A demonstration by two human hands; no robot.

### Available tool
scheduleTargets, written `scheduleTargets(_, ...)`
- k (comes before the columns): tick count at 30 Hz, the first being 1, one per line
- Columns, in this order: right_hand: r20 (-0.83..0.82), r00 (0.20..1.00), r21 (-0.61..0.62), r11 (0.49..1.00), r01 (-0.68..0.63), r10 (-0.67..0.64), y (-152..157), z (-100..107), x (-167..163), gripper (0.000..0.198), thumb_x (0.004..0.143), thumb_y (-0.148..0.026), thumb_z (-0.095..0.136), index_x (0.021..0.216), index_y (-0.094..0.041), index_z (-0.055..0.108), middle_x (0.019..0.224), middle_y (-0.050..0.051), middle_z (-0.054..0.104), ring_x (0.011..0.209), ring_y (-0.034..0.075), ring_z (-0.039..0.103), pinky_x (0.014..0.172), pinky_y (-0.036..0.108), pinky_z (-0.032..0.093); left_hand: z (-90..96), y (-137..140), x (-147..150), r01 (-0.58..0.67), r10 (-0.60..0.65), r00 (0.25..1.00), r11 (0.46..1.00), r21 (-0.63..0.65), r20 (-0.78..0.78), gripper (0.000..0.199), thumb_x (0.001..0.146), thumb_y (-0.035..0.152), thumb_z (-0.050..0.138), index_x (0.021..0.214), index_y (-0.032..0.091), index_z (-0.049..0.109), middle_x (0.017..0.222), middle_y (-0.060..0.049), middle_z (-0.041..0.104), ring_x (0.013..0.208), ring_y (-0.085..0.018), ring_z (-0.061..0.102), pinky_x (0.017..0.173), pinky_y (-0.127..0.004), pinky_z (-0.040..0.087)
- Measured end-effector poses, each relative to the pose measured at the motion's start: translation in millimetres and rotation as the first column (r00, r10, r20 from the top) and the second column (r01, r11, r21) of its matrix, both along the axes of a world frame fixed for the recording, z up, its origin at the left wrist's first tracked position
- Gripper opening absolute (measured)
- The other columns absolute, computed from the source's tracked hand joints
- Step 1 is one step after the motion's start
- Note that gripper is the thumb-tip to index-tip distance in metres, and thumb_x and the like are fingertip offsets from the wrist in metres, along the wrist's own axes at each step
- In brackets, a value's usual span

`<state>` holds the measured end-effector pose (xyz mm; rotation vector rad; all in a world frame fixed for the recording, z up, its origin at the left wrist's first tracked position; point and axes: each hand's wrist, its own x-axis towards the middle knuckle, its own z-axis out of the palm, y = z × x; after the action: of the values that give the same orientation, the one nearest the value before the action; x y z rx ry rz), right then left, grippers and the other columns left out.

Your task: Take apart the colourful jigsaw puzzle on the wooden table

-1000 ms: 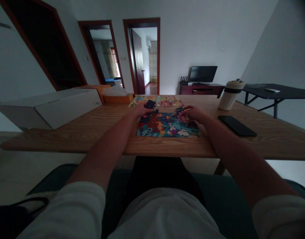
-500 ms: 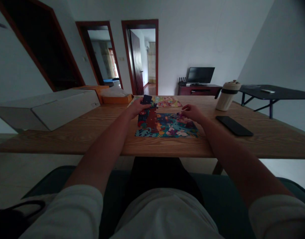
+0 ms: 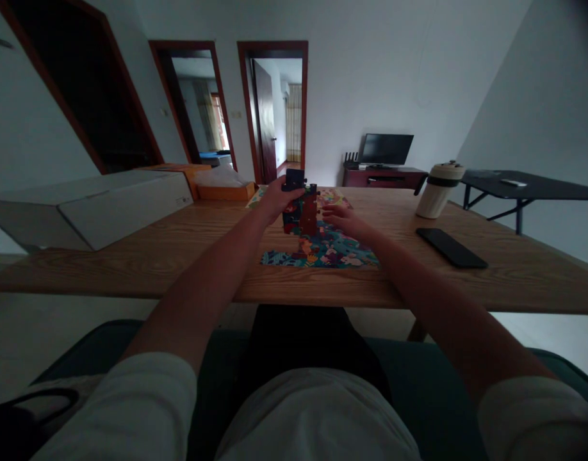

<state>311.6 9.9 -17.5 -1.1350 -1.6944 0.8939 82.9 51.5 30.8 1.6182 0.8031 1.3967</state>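
In the head view my left hand (image 3: 277, 200) is closed on the upper left of a joined jigsaw puzzle section (image 3: 307, 214), dark at the top with red and brown below. The section is tilted up off the table. Beneath and to its right lies the rest of the puzzle (image 3: 339, 251), a blue-green picture with small animals. A separate strip (image 3: 279, 258) of it stays at the lower left. My right hand (image 3: 344, 219) hovers over the puzzle's upper part, fingers stretched toward the raised section's right edge. Whether the fingertips touch it, I cannot tell.
Behind the hands lies a colourful printed sheet (image 3: 339, 195). On the left are a long white box (image 3: 111, 202) and an orange box (image 3: 225, 191). A black phone-like slab (image 3: 450, 247) and a cream tumbler (image 3: 435, 194) stand on the right of the wooden table (image 3: 179, 259).
My left hand has lifted the left puzzle section off the table, moving it up and to the right. My right hand has shifted left, and its fingers have straightened.
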Motion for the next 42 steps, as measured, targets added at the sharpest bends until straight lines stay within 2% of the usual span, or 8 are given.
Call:
scheduleTargets(5, -0.174, 0.968, -0.102, 0.974, -0.2, 0.181, 3.1, 3.5, -21.3, 0.027, 0.088, -0.032, 0.076, 0.114, -0.028, 0.072, 0.124, 0.004, 0.074, 0.106, 0.022, 0.071, 0.079, 0.032, 0.061, 13.5, 7.9, 30.0, 0.012, -0.013, 0.984, 1.0, 0.008, 0.176, 0.037, 0.082, 0.02, 0.083, 0.115, 0.018, 0.066, 0.11, -0.006, 0.074, 0.102, -0.023, 0.071, 0.089, -0.037, 0.057)
scheduleTargets(11, -0.164, 0.985, -0.226, 0.97, -0.089, 0.052, 17.4, 6.9, -13.8, 0.019, 0.084, -0.028, 0.082, 0.101, -0.023, 0.074, 0.103, 0.007, 0.078, 0.069, 0.017, 0.071, 0.067, 0.033, 0.062, -11.2, 19.6, 36.9, -0.011, 0.039, 0.946, 0.996, -0.087, 0.321, 0.037, 0.085, 0.026, 0.082, 0.117, 0.019, 0.065, 0.105, -0.006, 0.076, 0.092, -0.02, 0.073, 0.083, -0.034, 0.059)
scheduleTargets(15, -0.117, 0.989, -0.202, 0.977, 0.061, -0.086, 16.0, -4.3, -5.3, 0.019, 0.083, -0.023, 0.082, 0.101, -0.021, 0.074, 0.096, 0.006, 0.078, 0.068, 0.016, 0.07, 0.065, 0.03, 0.06, -31.9, 17.0, 25.5, -0.049, 0.099, 0.969, 0.975, -0.218, 0.226, 0.034, 0.083, 0.026, 0.082, 0.113, 0.02, 0.066, 0.099, -0.005, 0.076, 0.082, -0.018, 0.073, 0.078, -0.033, 0.059)
scheduleTargets(20, -0.199, 0.953, -0.178, 0.965, 0.194, -0.228, 14.2, -6.1, 8.8, 0.014, 0.089, -0.023, 0.075, 0.103, -0.023, 0.071, 0.098, 0.004, 0.077, 0.077, 0.016, 0.071, 0.069, 0.027, 0.06, -37.0, 9.2, 23.2, -0.011, 0.056, 0.987, 0.96, -0.281, 0.153, 0.03, 0.084, 0.015, 0.077, 0.112, 0.019, 0.066, 0.092, -0.003, 0.076, 0.074, -0.017, 0.071, 0.076, -0.033, 0.059)
scheduleTargets(27, -0.314, 0.939, -0.137, 0.985, 0.101, -0.14, 15.1, -7.0, 9.9, 0.022, 0.088, -0.026, 0.075, 0.109, -0.025, 0.068, 0.111, 0.005, 0.076, 0.089, 0.017, 0.073, 0.077, 0.03, 0.061, -42.1, 5.7, 26.9, 0.149, -0.109, 0.983, 0.944, -0.293, 0.148, 0.025, 0.074, 0.008, 0.08, 0.095, 0.016, 0.07, 0.086, -0.005, 0.075, 0.071, -0.017, 0.069, 0.076, -0.034, 0.058)
scheduleTargets(30, -0.262, 0.952, -0.116, 0.984, 0.132, -0.158, 16.1, -8.8, 8.8, 0.022, 0.086, -0.027, 0.076, 0.107, -0.023, 0.069, 0.11, 0.007, 0.076, 0.092, 0.019, 0.072, 0.078, 0.03, 0.06, -46.3, 6.9, 24.8, 0.125, -0.112, 0.992, 0.947, -0.295, 0.062, 0.022, 0.071, 0.009, 0.083, 0.088, 0.015, 0.07, 0.079, -0.004, 0.072, 0.064, -0.015, 0.066, 0.072, -0.032, 0.056)
scheduleTargets(35, -0.195, 0.956, -0.104, 0.974, 0.2, -0.217, 18.7, -8.4, 8.2, 0.025, 0.083, -0.021, 0.076, 0.107, -0.021, 0.07, 0.096, 0.005, 0.076, 0.087, 0.019, 0.071, 0.076, 0.03, 0.059, -49.4, 7.2, 22.0, 0.073, -0.092, 0.995, 0.95, -0.305, -0.049, 0.028, 0.074, 0.015, 0.083, 0.098, 0.018, 0.068, 0.085, -0.003, 0.073, 0.064, -0.014, 0.066, 0.067, -0.028, 0.053)
scheduleTargets(42, -0.184, 0.948, -0.122, 0.963, 0.241, -0.261, 21.8, -10.1, 9.8, 0.008, 0.087, -0.014, 0.07, 0.093, -0.018, 0.07, 0.089, 0.005, 0.074, 0.069, 0.013, 0.065, 0.064, 0.023, 0.052, -45.5, 4.6, 24.6, 0.092, -0.112, 0.993, 0.935, -0.342, -0.039, 0.024, 0.078, 0.012, 0.075, 0.098, 0.017, 0.063, 0.082, -0.002, 0.07, 0.062, -0.012, 0.065, 0.06, -0.024, 0.051)
